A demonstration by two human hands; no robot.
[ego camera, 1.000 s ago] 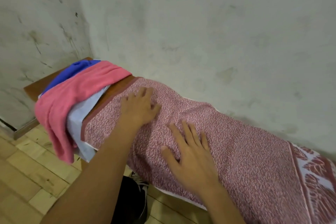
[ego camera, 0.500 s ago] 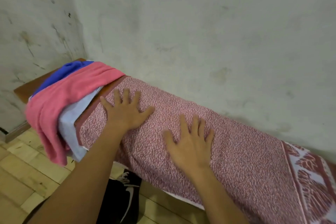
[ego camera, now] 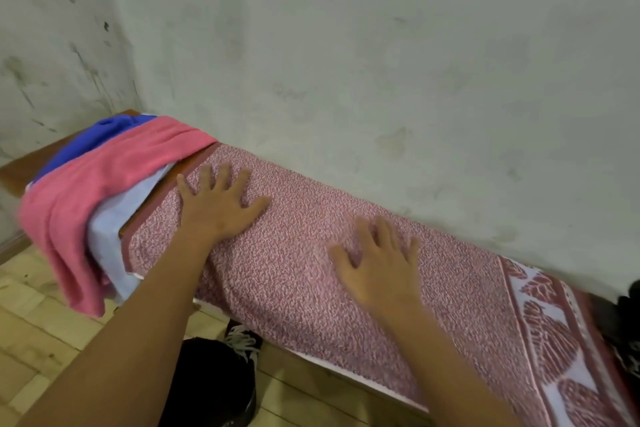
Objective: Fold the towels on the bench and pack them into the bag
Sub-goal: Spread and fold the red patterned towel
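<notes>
Vs. 1 s ago both hands have slid apart along the patterned towel: left hand has moved toward the towel's left hem, right hand farther right, blurred w/ motion; fingers now spread wider. Both hands lie flat, palms down, fingers straight, pressing the cloth, gripping nothing. Pile at the left end hasn't shifted. The patterned towel, red-white speckle w/ leaf border at its right end, lies lengthwise on the wooden bench, front edge hanging over. Bench sits in a corner against a stained pale wall; floor is light wood blocks. Count: 2 hands; 4 cloths in all, i.e. 1 patterned, plus 1 pink towel, 1 blue towel, 1 pale-blue towel heaped together at the left end, pink draped on top and hanging off the front. 1 dark shoe w/ white laces under the bench edge. Dark object at far right, can't tell what.
</notes>
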